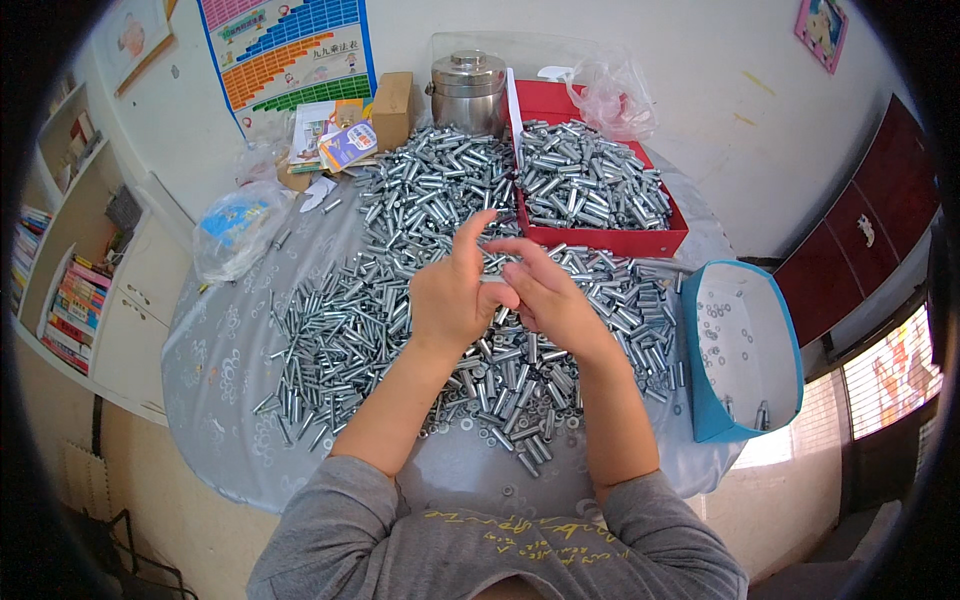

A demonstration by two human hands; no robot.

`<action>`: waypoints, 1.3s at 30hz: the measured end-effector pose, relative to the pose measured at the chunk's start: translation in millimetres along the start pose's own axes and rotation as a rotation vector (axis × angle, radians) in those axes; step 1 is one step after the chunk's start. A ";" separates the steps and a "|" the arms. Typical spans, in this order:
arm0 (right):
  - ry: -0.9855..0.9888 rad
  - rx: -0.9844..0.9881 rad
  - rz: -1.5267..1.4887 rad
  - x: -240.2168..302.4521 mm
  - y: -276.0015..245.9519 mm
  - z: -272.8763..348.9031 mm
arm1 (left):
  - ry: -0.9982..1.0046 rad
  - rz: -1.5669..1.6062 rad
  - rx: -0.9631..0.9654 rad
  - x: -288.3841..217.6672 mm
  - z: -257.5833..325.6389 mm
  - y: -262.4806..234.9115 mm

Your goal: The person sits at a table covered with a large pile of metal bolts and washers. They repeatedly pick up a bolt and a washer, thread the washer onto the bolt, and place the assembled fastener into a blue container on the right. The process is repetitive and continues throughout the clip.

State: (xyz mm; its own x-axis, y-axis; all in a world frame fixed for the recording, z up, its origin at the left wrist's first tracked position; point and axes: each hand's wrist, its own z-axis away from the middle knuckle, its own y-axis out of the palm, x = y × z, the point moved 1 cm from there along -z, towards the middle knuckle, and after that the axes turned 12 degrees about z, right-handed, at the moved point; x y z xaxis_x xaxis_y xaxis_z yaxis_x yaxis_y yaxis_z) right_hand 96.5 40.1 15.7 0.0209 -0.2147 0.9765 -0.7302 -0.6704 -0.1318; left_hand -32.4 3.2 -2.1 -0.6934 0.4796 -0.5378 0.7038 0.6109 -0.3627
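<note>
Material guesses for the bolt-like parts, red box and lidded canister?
Bolt-like parts: metal, perhaps zinc-plated steel; bright silvery glints.
Red box: probably cardboard; thin, flat walls with straight folded-looking corners.
Lidded canister: likely stainless steel; grey metallic sheen with soft vertical highlights. Exact alloys or coatings can't be told.

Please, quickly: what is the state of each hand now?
Left hand: index finger raised; whether open or holding something cannot be told.
Right hand: partly curled; whether it holds something cannot be told.
</note>
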 end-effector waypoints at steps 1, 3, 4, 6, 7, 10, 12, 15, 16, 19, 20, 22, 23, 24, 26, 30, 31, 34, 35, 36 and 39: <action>0.003 -0.031 0.005 -0.9 0.0 -0.9 | -0.011 0.001 0.002 -0.3 -0.3 -0.3; 0.009 -0.092 0.014 -4.2 -0.6 -3.2 | -0.034 0.004 0.006 -0.9 -0.6 -0.7; 0.038 -0.029 0.006 -5.0 -1.8 -3.4 | -0.016 0.000 0.002 -0.4 -0.5 -1.4; 0.097 0.098 -0.010 -6.2 -6.5 -3.9 | 0.019 -0.009 -0.005 1.2 -0.5 -2.7; 0.056 0.045 -0.034 -8.7 -6.7 -6.2 | 0.002 -0.015 0.006 0.5 -0.4 -2.4; 0.021 -0.055 -0.083 -14.2 -5.8 -10.1 | -0.035 -0.024 0.020 -1.6 -0.3 -2.3; 0.112 -0.038 -0.083 -13.1 -5.0 -8.7 | -0.043 -0.014 0.005 -0.4 -1.0 -3.6; 0.116 -0.100 -0.060 -12.2 -4.4 -10.5 | -0.028 -0.004 0.004 2.0 -1.4 -1.4; 0.111 -0.132 -0.079 -10.7 -3.1 -10.9 | -0.019 -0.015 0.011 1.7 -1.5 -2.2; 0.126 -0.117 -0.116 -9.7 -2.9 -11.4 | 0.003 -0.039 0.022 1.8 -1.7 -2.8; 0.152 -0.036 -0.115 -12.8 -5.9 -11.3 | 0.005 -0.044 0.019 3.7 -1.6 -2.0; 0.126 -0.026 -0.131 -18.1 -7.4 -14.1 | 0.003 -0.050 0.028 3.3 -0.9 -1.3; 0.075 -0.096 -0.147 -20.4 -6.9 -16.8 | -0.001 -0.051 0.040 1.1 -0.2 -0.9; 0.024 -0.165 -0.163 -21.0 -6.7 -17.8 | -0.006 -0.053 0.051 -0.4 0.2 -1.0; 0.141 -0.101 -0.140 -18.7 -5.3 -16.5 | -0.008 -0.048 0.044 0.6 0.0 -1.4; 0.187 0.026 -0.155 -24.3 -6.7 -15.0 | -0.020 0.040 -0.005 6.5 -2.5 1.3; 0.180 0.062 -0.167 -24.9 -6.1 -15.2 | -0.020 0.005 0.008 6.4 -2.1 0.7; 0.179 -0.130 -0.101 -26.8 -5.0 -19.3 | -0.026 -0.065 0.040 6.5 -0.9 -0.5; 0.180 -0.049 -0.095 -27.4 -6.4 -18.8 | -0.029 -0.064 0.046 6.9 -1.2 -0.2; 0.181 0.031 -0.089 -28.1 -9.5 -17.5 | -0.033 -0.062 0.052 7.3 -1.5 0.2; 0.138 -0.048 -0.103 -24.2 -6.4 -18.9 | -0.047 -0.056 0.045 7.2 -3.0 -0.9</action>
State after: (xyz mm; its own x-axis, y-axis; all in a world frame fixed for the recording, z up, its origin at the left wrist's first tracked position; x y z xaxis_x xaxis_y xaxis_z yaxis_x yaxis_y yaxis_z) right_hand 87.8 63.0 -3.9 0.0060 -0.0446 0.9990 -0.7610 -0.6483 -0.0244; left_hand -38.5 8.1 -3.3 -0.7247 0.4145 -0.5505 0.6710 0.6064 -0.4267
